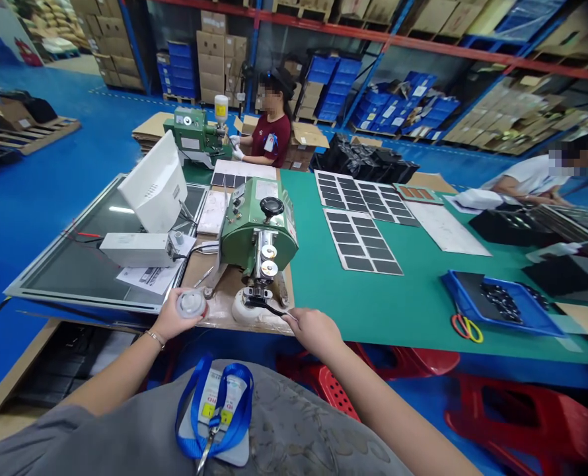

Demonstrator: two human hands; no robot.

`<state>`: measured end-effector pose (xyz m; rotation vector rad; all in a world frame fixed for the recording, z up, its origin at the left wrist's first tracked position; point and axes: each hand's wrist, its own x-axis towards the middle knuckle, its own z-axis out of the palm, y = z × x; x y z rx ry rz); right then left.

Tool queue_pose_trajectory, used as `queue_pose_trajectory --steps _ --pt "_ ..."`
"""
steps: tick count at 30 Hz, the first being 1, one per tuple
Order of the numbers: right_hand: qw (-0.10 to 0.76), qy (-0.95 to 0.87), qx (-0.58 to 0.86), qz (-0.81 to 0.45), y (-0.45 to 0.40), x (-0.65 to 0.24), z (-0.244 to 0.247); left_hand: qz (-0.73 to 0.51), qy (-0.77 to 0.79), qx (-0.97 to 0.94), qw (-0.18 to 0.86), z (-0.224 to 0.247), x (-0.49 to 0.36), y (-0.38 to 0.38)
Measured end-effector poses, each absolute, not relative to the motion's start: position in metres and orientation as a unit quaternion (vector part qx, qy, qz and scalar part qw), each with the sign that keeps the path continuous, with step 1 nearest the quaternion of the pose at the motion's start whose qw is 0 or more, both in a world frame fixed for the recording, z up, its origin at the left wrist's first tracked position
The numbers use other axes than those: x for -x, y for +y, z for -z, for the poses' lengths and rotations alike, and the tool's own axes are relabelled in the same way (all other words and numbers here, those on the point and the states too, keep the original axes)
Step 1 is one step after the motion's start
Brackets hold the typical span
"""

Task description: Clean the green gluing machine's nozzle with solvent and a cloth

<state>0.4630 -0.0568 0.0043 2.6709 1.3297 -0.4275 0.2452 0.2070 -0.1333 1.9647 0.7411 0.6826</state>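
Observation:
A green machine (259,225) with a black knob and metal rollers stands on the table's near edge. My right hand (316,330) is closed on a thin black-ended brush (274,309), whose dark end lies at the foot of the machine's head. Below that head sits a round white container (244,309). On the left, my left hand (175,316) has its fingers wrapped round a small clear round container (191,304), just left of the machine.
Black-panelled sheets (363,241) lie on the green table (324,304). A blue tray (502,307) and scissors (467,328) are at right. Left are a white monitor (155,185) and grey box (138,250). One person (271,139) sits behind, another (526,175) at far right.

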Motion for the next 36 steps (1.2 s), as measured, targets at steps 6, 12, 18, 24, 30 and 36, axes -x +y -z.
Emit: queue_pose_trajectory --steps 6,12,18,24,30,36 --pt "0.068 0.445 -0.883 0.131 -0.056 -0.460 -0.005 -0.173 0.261 -0.830 0.462 0.103 -0.244 0.175" --pt "0.076 0.454 -0.879 0.124 -0.056 -0.457 -0.003 -0.114 0.263 -0.911 0.296 0.084 -0.257 0.168" --pt "0.087 0.454 -0.878 0.125 -0.055 -0.456 -0.003 -0.065 0.243 -0.934 0.254 0.068 -0.261 0.169" --pt "0.076 0.456 -0.879 0.117 -0.058 -0.458 0.003 -0.051 0.237 -0.928 0.283 0.061 -0.261 0.169" --pt "0.078 0.467 -0.873 0.120 -0.058 -0.460 0.004 -0.030 0.250 -0.917 0.310 0.058 -0.262 0.170" --pt "0.062 0.467 -0.873 0.130 -0.061 -0.464 0.002 -0.052 0.240 -0.912 0.330 0.062 -0.259 0.176"
